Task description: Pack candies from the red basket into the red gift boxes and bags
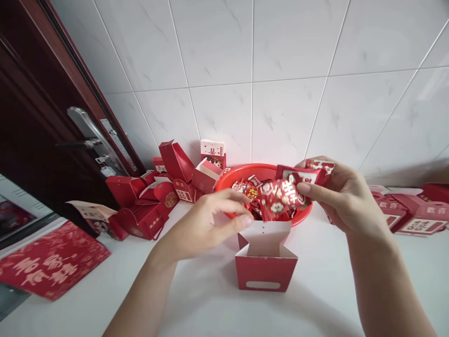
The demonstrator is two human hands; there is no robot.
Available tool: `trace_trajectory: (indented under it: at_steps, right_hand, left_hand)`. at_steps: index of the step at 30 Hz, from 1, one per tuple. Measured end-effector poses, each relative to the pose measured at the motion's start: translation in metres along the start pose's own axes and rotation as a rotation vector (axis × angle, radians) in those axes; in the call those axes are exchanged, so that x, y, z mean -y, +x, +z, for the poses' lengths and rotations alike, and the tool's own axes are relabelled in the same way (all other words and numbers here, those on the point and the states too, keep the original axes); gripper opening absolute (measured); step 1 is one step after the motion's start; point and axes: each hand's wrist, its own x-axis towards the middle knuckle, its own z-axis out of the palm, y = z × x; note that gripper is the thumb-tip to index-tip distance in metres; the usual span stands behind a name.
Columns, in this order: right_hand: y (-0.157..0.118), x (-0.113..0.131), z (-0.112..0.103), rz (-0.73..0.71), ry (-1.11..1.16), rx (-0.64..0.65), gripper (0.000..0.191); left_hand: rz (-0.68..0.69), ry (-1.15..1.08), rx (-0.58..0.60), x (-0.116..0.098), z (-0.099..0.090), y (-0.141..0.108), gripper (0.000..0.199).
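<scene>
Several red candy packets (pixel 284 196) are pinched in my right hand (pixel 336 196), above the back right of an open red box (pixel 265 271). The box stands upright on the white table, its top flaps spread and its inside pale. My left hand (pixel 213 222) hovers at the box's upper left, its fingers apart and holding nothing. Behind the box sits a red plastic basket (pixel 229 177) with wrapped candies (pixel 245 188) in it, partly hidden by my hands and the held packets.
Several red boxes (pixel 143 217) crowd the back left, and more closed ones (pixel 419 213) stand at the right. A red printed bag (pixel 52 262) lies at the left edge, near a dark door with a metal handle (pixel 98 135). A tiled wall rises behind.
</scene>
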Motion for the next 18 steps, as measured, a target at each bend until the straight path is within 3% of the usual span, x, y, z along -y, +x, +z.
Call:
trace_trajectory:
  at_steps: [2,6,13,18]
  right_hand:
    - [-0.004,0.005,0.000,0.037,-0.029,0.146,0.028]
    - [-0.010,0.007,0.010,0.024,-0.150,0.305,0.031]
    - [-0.017,0.007,0.010,-0.121,-0.601,0.338,0.022]
    - [-0.034,0.018,0.010,-0.255,-0.755,0.402,0.019]
  left_hand:
    - [-0.030,0.054,0.077,-0.002,0.008,-0.009,0.022]
    - [-0.056,0.073,0.059,0.005,0.027,-0.015,0.020]
    - [-0.073,0.050,0.187,0.006,0.029,-0.015,0.044]
    - [-0.081,0.076,0.229,0.001,0.027,-0.021,0.048]
